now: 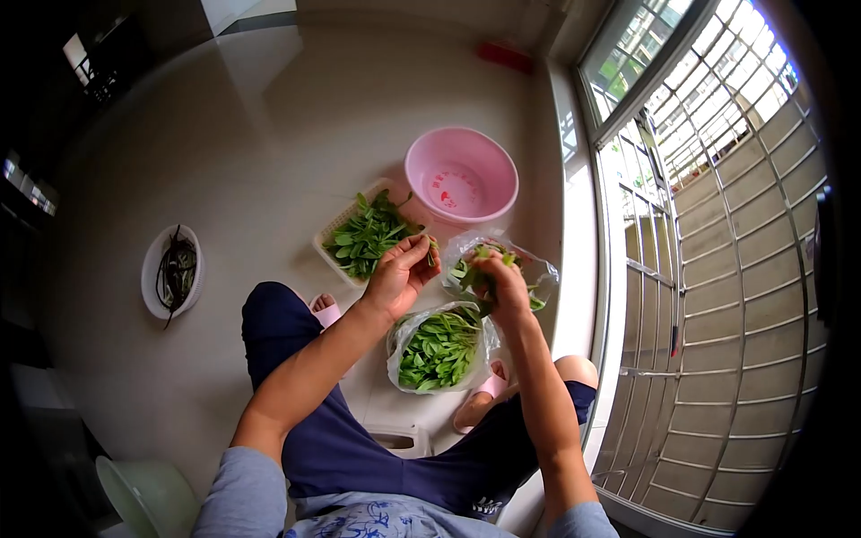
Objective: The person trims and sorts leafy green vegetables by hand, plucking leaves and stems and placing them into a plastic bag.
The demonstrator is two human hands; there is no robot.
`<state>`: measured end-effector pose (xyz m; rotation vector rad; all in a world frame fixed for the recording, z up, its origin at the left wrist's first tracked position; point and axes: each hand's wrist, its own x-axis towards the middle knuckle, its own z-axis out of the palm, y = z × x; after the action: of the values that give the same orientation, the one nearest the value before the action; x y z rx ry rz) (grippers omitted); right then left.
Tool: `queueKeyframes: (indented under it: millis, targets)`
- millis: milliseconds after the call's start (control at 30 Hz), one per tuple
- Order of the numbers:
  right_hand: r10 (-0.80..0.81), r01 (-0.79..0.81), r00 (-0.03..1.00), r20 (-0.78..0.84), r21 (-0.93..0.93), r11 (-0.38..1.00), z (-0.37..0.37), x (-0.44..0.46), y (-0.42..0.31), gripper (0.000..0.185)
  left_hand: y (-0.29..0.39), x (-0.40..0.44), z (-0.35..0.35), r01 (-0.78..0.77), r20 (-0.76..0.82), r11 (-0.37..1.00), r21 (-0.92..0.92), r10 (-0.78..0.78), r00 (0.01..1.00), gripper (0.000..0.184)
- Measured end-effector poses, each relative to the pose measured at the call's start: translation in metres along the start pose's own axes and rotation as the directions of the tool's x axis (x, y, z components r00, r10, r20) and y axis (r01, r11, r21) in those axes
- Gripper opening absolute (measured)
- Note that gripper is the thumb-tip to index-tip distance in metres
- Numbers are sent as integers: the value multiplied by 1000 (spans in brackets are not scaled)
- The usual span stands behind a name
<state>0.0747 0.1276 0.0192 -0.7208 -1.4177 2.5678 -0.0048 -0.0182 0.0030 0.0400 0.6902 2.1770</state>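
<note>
My left hand (pixel 401 276) is closed in a pinch, with a small green sprig (pixel 433 252) at its fingertips. My right hand (pixel 504 283) is wrapped round a bunch of leafy greens (pixel 482 286), held over a clear plastic bag (pixel 538 272) with plant bits in it. Below and between my hands, an open plastic bag (pixel 397 369) bulges with leafy greens (pixel 439 348). Left of my left hand, more loose green leaves (pixel 366 235) lie in a pale rectangular basket (pixel 326 242).
A pink basin (pixel 462 134) stands beyond the basket. To the left is a white oval basket (pixel 153 285) with dark long pods or stalks (pixel 178 269). A pale green bucket (pixel 134 493) sits lower left. Window bars (pixel 682 296) and a sill (pixel 583 296) run along the right.
</note>
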Motion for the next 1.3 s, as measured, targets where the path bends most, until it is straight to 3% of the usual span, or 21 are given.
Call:
queueKeyframes:
  millis: [133,200,233,267,367,467,533,600,667,767,833,967,1000,1067,1133,1167,1200,1267,1300]
  targets:
    - [29,-29,1000,-5,-201,979,0,24,17,6,45,-6,-7,-202,-160,979,38,206,965,9]
    - [131,-143,990,-62,-293,945,9,45,40,7,78,-15,-13,-321,-206,942,93,334,920,10]
    - [207,-216,976,-68,-194,957,14,57,48,6,90,-19,-19,-382,-241,918,105,396,886,12]
    - [181,-199,979,-97,-221,955,25,71,59,8,102,-26,-23,-422,-259,899,121,439,861,11]
    - [100,-112,994,-52,-314,943,61,118,85,11,122,-40,-32,-468,-330,875,124,481,812,11]
    - [161,-170,985,-57,-398,902,81,180,104,16,129,-48,-41,-457,-320,886,82,458,829,10]
    - [244,-340,930,-276,-388,857,98,193,94,20,132,-51,-42,-439,-322,896,64,435,841,11]
    - [258,-320,940,-221,-318,893,112,181,71,22,133,-50,-41,-439,-311,897,52,433,846,10]
    - [266,-302,949,-172,-240,923,105,183,62,24,133,-49,-40,-406,-294,909,93,414,861,10]
    - [177,-130,982,65,-449,884,71,189,64,29,125,-48,-35,-355,-285,925,135,379,880,11]
    - [150,-27,944,294,-384,923,84,138,44,34,116,-45,-29,-281,-268,931,231,339,902,12]
    - [-48,181,902,429,-273,945,97,38,26,43,72,-25,-33,-167,-230,878,449,294,928,11]
    - [-103,256,914,393,-359,898,90,25,31,39,59,-22,-32,-102,-243,880,464,237,941,10]
    - [-298,478,878,375,-637,605,72,6,39,32,28,-18,-33,-4,-205,906,423,100,974,13]
    - [-414,509,844,341,-753,417,45,-6,44,27,-1,-16,-28,103,-210,905,413,-16,978,13]
    - [-381,436,889,255,-726,532,27,-7,50,25,-11,-16,-25,145,-207,902,407,-64,976,15]
    - [-393,427,889,234,-733,530,13,-6,48,25,-17,-16,-19,190,-210,896,401,-112,971,17]
    - [-364,241,932,8,-761,602,-15,-6,39,28,-24,-10,-19,201,-232,871,448,-104,967,22]
    - [-417,265,909,-23,-741,617,-29,4,35,26,-21,-7,-20,175,-211,881,440,-89,974,21]
